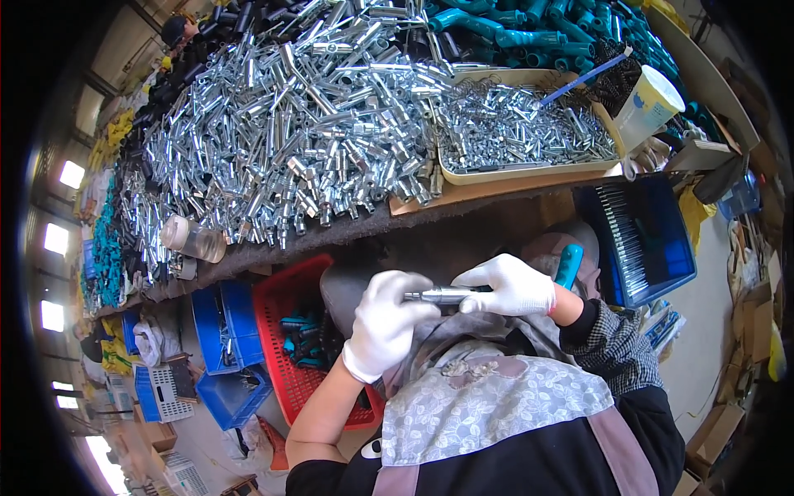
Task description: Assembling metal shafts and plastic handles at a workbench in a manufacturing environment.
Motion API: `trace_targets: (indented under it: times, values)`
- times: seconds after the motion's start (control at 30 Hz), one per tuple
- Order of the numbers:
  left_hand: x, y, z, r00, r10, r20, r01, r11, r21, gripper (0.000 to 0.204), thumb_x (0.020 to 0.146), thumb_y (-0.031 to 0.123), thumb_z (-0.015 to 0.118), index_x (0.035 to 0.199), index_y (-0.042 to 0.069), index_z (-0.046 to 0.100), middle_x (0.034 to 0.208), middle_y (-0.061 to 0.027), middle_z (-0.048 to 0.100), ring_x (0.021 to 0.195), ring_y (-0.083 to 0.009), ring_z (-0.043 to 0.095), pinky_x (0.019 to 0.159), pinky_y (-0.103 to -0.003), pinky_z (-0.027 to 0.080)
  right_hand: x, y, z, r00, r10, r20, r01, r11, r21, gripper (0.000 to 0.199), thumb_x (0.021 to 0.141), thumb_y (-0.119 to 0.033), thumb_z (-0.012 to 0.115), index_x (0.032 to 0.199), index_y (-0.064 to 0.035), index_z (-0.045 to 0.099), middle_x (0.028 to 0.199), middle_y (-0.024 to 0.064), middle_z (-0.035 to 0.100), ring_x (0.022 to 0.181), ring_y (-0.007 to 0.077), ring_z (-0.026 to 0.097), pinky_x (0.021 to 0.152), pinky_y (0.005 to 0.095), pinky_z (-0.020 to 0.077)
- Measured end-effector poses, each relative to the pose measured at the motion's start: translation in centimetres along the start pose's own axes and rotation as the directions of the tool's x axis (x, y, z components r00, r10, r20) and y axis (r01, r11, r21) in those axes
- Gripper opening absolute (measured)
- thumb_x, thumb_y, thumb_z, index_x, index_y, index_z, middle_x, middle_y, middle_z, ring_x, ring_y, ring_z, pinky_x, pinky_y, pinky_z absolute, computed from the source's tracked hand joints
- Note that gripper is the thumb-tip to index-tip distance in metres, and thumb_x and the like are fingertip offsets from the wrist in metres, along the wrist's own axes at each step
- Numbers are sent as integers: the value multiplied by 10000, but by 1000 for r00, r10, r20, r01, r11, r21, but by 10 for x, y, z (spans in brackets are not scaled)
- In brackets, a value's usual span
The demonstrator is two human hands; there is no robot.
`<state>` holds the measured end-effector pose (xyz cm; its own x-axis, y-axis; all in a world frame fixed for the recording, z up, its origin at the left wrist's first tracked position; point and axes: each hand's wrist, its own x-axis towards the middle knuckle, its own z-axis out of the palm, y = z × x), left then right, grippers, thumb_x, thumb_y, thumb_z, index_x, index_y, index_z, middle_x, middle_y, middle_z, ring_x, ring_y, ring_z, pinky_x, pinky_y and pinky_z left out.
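A shiny silver metal tube fitting [441,295] lies level between two white-gloved hands, over the person's lap, below the workbench's front edge. Its left end sits in the left hand [383,322], its right end in the right hand [509,287]. A teal plastic handle piece [568,264] pokes up just behind the right hand.

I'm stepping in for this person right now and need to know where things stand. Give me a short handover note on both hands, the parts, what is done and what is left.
Left hand: white glove, grip closed around one end of the metal tube, over the lap.
Right hand: white glove, grip closed on the tube's other end; a teal handle sticks out behind it.
Parts: large pile of silver metal fittings on the bench, beige tray of small springs to its right, teal handles at the far edge.
Done: some teal-handled pieces lie in the red basket below.
Left: the piece in hand is not yet set down; the pile is still large.
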<state>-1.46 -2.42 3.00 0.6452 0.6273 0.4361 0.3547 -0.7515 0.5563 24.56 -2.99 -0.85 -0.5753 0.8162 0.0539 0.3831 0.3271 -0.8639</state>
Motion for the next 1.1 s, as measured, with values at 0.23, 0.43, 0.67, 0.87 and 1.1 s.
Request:
trace_targets:
  times: [0.23, 0.43, 0.67, 0.87, 1.1]
  values:
    - [-2, 3, 0, 904, -395, 161, 425, 867, -259, 270, 797, 12, 674, 1064, 42, 693, 1024, -142, 654, 886, -299, 648, 791, -366, 534, 1, 1, 3, 999, 13, 29, -10, 993, -117, 583, 852, -525, 709, 1122, -7, 703, 879, 216, 699, 811, 379, 696, 713, 417, 540]
    - [3, 8, 0, 846, -529, 73, 530, 817, -225, 256, 798, 25, 690, 1052, 55, 689, 985, -133, 661, 863, -333, 652, 783, -376, 545, 3, -3, -1, 999, 28, 42, -22, 990, -138, 591, 852, -534, 700, 1121, -8, 706, 886, 219, 697, 813, 381, 694, 718, 418, 540]
    - [1, -2, 6, 987, -134, -88, 111, 966, -232, 245, 770, -90, 648, 983, 30, 658, 1236, -196, 604, 1092, -325, 614, 937, -386, 506, -1, -4, -16, 997, 75, 3, -74, 977, 200, 521, 876, -438, 735, 1126, 17, 699, 875, 159, 708, 790, 227, 686, 726, 352, 530]
    - [-8, -14, 25, 972, -215, 97, 223, 971, -87, 841, 683, 200, 868, 1398, -12, 479, 1245, -230, 609, 1113, -376, 622, 937, -398, 509, 17, -20, 0, 819, 177, -546, 471, 335, 816, 355, 960, -351, 636, 1130, -46, 571, 999, 114, 628, 883, 243, 625, 891, 421, 527]
    - [-52, -20, 14, 910, -414, -9, 409, 902, -140, 605, 692, 107, 844, 1240, -6, 615, 863, -136, 717, 774, -286, 735, 738, -356, 579, 20, 84, 57, 642, 741, -198, 480, -187, 857, 338, 1012, -423, 514, 797, -162, 518, 730, 72, 591, 624, 224, 547, 759, 465, 477]
